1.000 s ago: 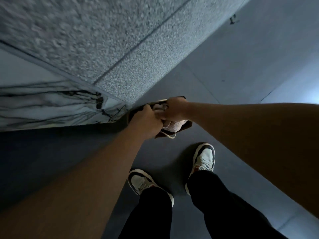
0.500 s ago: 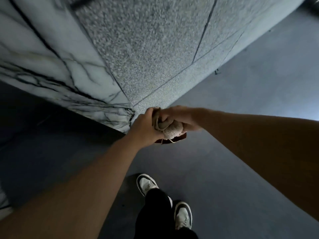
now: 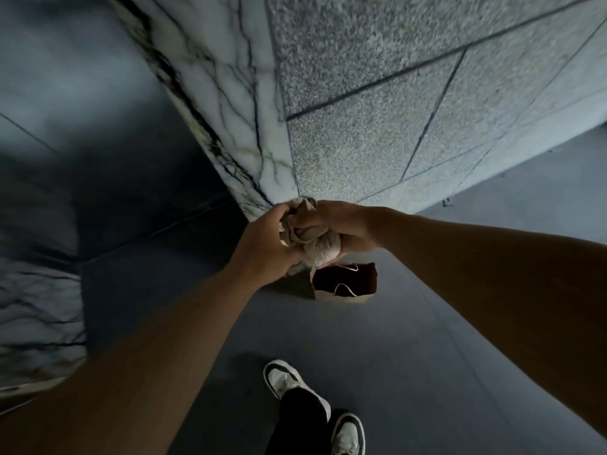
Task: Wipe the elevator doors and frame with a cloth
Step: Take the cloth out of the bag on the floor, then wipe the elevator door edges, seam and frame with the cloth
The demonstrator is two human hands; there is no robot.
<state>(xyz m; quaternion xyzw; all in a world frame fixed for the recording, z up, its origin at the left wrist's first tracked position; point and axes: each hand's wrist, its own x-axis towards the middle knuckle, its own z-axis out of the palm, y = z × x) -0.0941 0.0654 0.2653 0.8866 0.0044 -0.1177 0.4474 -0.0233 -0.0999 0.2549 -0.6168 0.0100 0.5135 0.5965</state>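
Observation:
A bunched beige cloth point(image 3: 313, 239) is held between both hands at mid-frame. My left hand point(image 3: 266, 244) grips its left side and my right hand point(image 3: 345, 224) wraps its right side. The cloth hangs above an open brown paper bag point(image 3: 345, 282) standing on the floor. Just behind the hands rises the white veined marble frame point(image 3: 230, 103) at the corner. To its left is a dark recessed surface point(image 3: 82, 133), too blurred and dim to identify as the doors.
A speckled grey granite wall point(image 3: 377, 93) runs to the right of the marble corner. Grey floor point(image 3: 492, 224) spreads around. My legs in black trousers and white shoes point(image 3: 289, 382) stand at the bottom. More marble point(image 3: 36, 323) shows at the lower left.
The view has swung so the marble corner now stands upright. Both hands lifted the cloth clear of the paper bag, which now shows below them. My feet have shifted.

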